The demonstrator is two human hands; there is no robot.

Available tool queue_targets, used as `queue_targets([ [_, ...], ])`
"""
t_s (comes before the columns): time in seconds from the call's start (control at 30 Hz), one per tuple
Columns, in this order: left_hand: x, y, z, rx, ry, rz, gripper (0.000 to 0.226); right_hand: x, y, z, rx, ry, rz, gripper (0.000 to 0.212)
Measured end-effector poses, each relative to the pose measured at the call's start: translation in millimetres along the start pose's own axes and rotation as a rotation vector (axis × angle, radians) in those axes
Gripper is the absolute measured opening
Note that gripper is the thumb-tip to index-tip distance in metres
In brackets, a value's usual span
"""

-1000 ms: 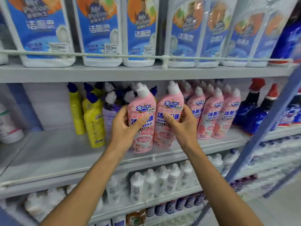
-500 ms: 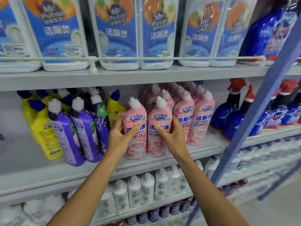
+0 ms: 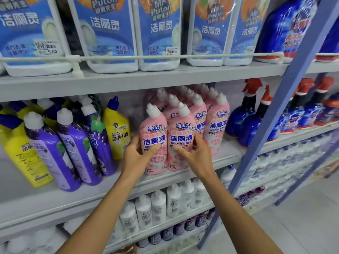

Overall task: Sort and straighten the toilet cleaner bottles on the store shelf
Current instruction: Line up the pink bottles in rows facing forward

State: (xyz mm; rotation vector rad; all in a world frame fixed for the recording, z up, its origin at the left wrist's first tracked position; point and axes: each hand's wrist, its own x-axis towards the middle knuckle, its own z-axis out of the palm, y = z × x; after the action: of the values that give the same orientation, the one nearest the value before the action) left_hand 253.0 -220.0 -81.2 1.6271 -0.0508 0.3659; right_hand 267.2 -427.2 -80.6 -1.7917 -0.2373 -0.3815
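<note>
Left hand (image 3: pixel 136 154), right hand (image 3: pixel 194 155) — gripping pink bottles (image 3: pixel 154 132) | purple bottles (image 3: pixel 73 143) beside

Premises: a retail shop, cleaning-products aisle. Grey metal shelves (image 3: pixel 128 83) rise in tiers on a blue upright (image 3: pixel 293 88). Identical pink bottles (image 3: pixel 216 125) are stocked in rows at and just behind the fingers (image 3: pixel 178 150). Purple bottles (image 3: pixel 77 143) and yellow bottles (image 3: pixel 117 132) stand to their left, blue spray bottles (image 3: pixel 242 118) to their right. Above the fingers, large blue-labelled jugs (image 3: pixel 106 33) carry a price sticker (image 3: pixel 46 47) reading 5.00. White bottles (image 3: pixel 158 208) fill the shelf below.
</note>
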Motion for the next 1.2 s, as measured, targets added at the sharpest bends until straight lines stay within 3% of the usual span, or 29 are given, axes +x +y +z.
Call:
queue_targets([
  [0.3, 3, 0, 14, -0.025, -0.007, -0.014, 0.042, 0, 1, -16, -0.058, 0.046, -0.054, 0.050],
  [0.7, 2, 4, 54, 0.019, 0.065, 0.008, 0.039, 27, 31, -67, -0.120, -0.040, -0.119, 0.057],
  [0.97, -11, 10, 90, 0.072, 0.252, 0.025, 0.043, 36, 28, -88, -0.256, -0.094, -0.250, 0.058],
  [1.2, -11, 13, 99, 0.148, 0.338, 0.017, 0.032, 36, 36, -73, -0.182, -0.059, -0.236, 0.062],
])
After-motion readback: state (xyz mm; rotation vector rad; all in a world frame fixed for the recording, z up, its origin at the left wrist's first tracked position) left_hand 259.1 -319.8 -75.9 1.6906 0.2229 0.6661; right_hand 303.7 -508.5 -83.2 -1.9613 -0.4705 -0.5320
